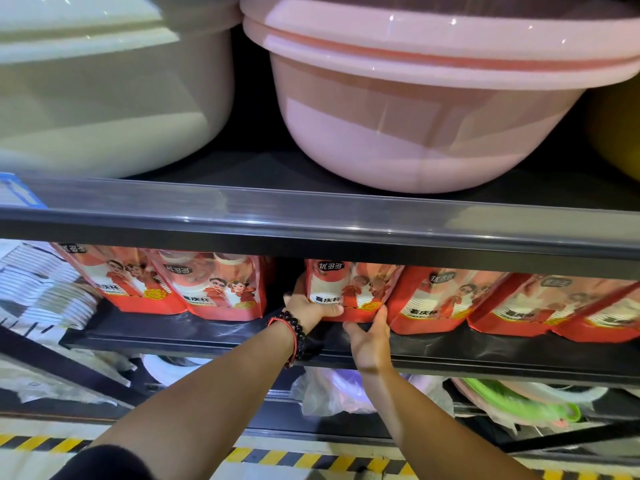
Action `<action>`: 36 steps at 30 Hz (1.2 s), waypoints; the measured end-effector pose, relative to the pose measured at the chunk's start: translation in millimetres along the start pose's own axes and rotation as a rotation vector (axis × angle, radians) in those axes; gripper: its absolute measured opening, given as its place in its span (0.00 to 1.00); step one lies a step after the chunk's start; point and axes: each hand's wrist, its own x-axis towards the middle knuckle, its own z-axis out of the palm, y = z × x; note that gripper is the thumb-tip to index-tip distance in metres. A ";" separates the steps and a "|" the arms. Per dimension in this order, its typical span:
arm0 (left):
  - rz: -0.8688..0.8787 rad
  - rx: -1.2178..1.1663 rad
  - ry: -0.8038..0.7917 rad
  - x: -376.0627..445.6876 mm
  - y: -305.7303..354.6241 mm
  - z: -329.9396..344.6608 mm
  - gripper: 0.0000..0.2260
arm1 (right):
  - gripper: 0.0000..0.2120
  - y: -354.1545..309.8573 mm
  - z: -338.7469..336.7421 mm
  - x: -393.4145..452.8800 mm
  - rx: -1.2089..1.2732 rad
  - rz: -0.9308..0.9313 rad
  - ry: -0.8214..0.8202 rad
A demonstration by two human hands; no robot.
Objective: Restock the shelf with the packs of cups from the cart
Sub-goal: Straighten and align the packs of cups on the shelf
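Red foil packs line the dark shelf (207,336) you are filling. Two stand at the left, then a gap, then the pack of cups (349,289) you are handling, then a run of three or so more packs (446,299) leaning off to the right edge of view.

Your left hand (306,308) holds that pack by its lower left corner, thumb across the front, fingers curled behind it. Your right hand (369,336) is mostly straight-fingered, fingertips touching the pack's lower right edge where it meets its neighbour; it steadies and does not clasp. The pack stands upright on the shelf, bottom down, touching the pack to its right.

Progress, as a judgement: well along. The row is largely stocked and this pack looks seated or nearly so. Left to do: the dark gap just left of your left hand appears wide enough for at least one more pack. The cart is out of view, so you cannot tell how many packs remain there.

Above, a pink basin (426,109) and a pale basin (104,98) sit on the upper shelf.
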 end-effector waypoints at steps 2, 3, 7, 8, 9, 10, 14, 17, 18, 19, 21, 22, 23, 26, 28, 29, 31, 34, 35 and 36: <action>-0.003 0.031 0.012 2.8 -0.3 -1.2 0.35 | 0.38 -0.3 -0.6 1.1 0.000 0.014 -0.005; -0.007 0.033 0.008 3.4 -0.8 -0.9 0.36 | 0.38 0.0 -1.1 1.3 -0.007 0.022 -0.009; -0.039 0.069 0.052 -0.6 -3.5 3.5 0.42 | 0.38 -2.9 -1.0 0.8 -0.043 0.027 -0.010; -0.040 0.052 0.073 -1.2 -4.7 5.6 0.43 | 0.38 -4.0 -0.8 0.7 -0.050 0.028 -0.008; -0.033 0.032 0.095 -2.9 -5.0 6.9 0.44 | 0.38 -5.2 -0.9 0.1 -0.050 0.030 -0.008; -0.012 0.025 0.119 -4.5 -5.3 8.3 0.45 | 0.38 -6.3 -1.5 -0.9 -0.052 0.027 -0.009; 0.053 0.000 0.250 -10.6 -10.6 14.7 0.46 | 0.36 -7.3 -7.8 -4.7 -0.040 0.017 -0.059; 0.052 -0.008 0.366 -18.4 -19.6 20.9 0.34 | 0.28 -0.3 -29.5 -11.4 0.068 0.079 -0.070; 0.054 -0.024 0.415 -23.3 -22.4 22.7 0.29 | 0.21 7.1 -41.3 -13.8 0.085 0.081 -0.025; 0.057 -0.043 0.450 -28.3 -24.6 25.1 0.24 | 0.14 13.6 -56.0 -15.8 0.100 0.063 0.051; 0.074 -0.072 0.418 -39.2 -28.2 36.6 0.15 | 0.14 22.0 -88.9 -13.8 0.089 -0.004 0.254; 0.084 -0.075 0.344 -44.8 -29.0 46.3 0.13 | 0.15 23.1 -104.4 -9.2 0.066 -0.028 0.338; 0.085 -0.069 0.241 -49.6 -28.5 58.3 0.11 | 0.17 21.8 -117.3 -3.2 0.048 -0.041 0.382; 0.016 -0.004 -0.087 -61.1 -14.1 99.5 0.13 | 0.39 14.7 -140.9 19.1 -0.052 -0.078 0.277; -0.006 0.018 -0.163 -61.9 -1.8 121.6 0.16 | 0.50 11.9 -146.0 30.0 -0.149 -0.079 0.216; -0.006 0.020 -0.159 -60.2 4.3 129.4 0.15 | 0.50 11.5 -146.8 35.4 -0.184 -0.081 0.208; -0.021 0.023 -0.109 -57.3 14.1 139.4 0.15 | 0.41 13.2 -147.9 45.7 -0.225 -0.081 0.210; -0.066 -0.048 -0.027 -53.9 19.2 146.1 0.13 | 0.34 14.8 -146.2 56.6 -0.237 -0.092 0.191; -0.071 -0.076 -0.009 -53.5 18.4 148.1 0.13 | 0.34 14.6 -145.1 59.1 -0.235 -0.090 0.179; -0.071 -0.089 0.012 -53.1 17.9 150.2 0.13 | 0.34 13.6 -144.2 61.1 -0.237 -0.084 0.168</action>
